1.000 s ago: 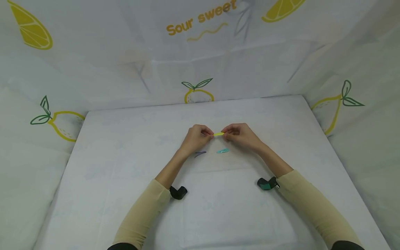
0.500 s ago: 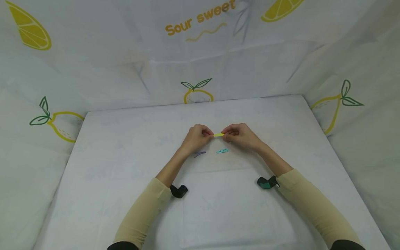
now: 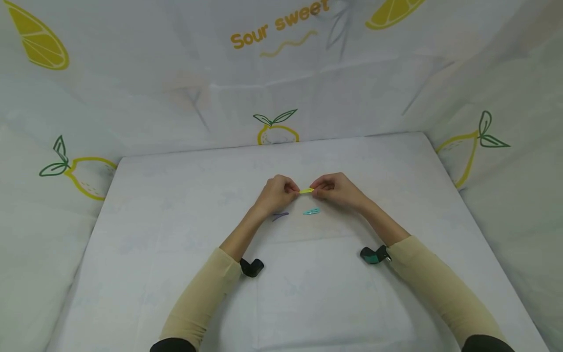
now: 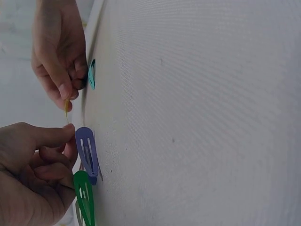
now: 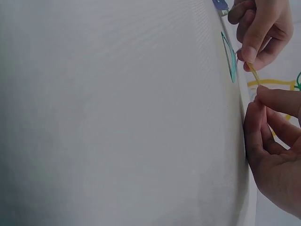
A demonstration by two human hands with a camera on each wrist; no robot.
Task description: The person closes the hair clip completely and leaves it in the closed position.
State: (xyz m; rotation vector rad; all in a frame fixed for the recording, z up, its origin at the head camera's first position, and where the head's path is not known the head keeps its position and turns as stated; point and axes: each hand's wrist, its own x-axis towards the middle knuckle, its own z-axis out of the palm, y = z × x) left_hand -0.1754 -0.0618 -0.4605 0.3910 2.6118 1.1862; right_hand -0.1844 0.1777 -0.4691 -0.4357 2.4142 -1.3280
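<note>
Both hands meet over the middle of the table, holding a yellow snap hair clip by its two ends. My left hand pinches one end between thumb and fingertips, and my right hand pinches the other. On the cloth in front of them lie a purple hair clip, its legs spread apart, and a turquoise hair clip. The left wrist view adds a green hair clip beside my left hand; in the head view that hand hides it. Seen from the right wrist, the yellow clip appears edge-on.
A white cloth covers the table. Behind it and at both sides hang white curtains printed with lemons. Dark wrist cameras, one a black camera, stick out from the sleeves.
The hands keep their pinch on the yellow hair clip and barely move. The clip has tipped slightly, so its slots show more. The head view has shifted a little.
</note>
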